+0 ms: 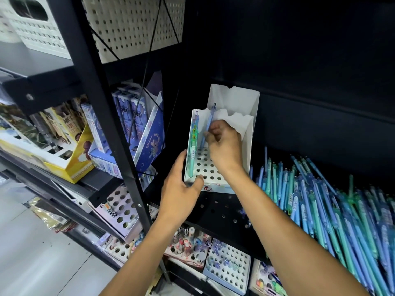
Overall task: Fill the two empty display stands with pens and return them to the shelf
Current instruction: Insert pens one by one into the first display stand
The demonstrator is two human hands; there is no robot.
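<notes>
White cardboard forms the display stand (213,165) near the centre of the view, sitting on a black shelf (215,212). Its tall back panel rises toward twelve o'clock, and its sloped top is punched with rows of round holes.

The person's left hand (181,184) comes in from seven o'clock and grips the stand's lower left corner, thumb pressed on the holed top and fingers curled around the left wall. The right hand (224,146) reaches in from five o'clock and hovers over the holed top. Its thumb and fingertips pinch a blue pen (207,127), which stands nearly upright with its tip at a hole in the back row and its clip end pointing toward twelve o'clock.

Along the stand's left wall, a few green pens (193,146) already stand in holes, one behind another. Most other holes are open.

At three to four o'clock, a loose heap of blue and green pens (320,204) lies on the same shelf, just beside the right forearm.

At nine o'clock, past a black upright post (111,133), boxed stationery fills a neighbouring shelf, including a yellow carton (74,165) and blue cartoon-printed boxes (132,116). At six o'clock, a lower shelf holds more holed stands (228,268). At eleven o'clock sits a white perforated basket (132,24).
</notes>
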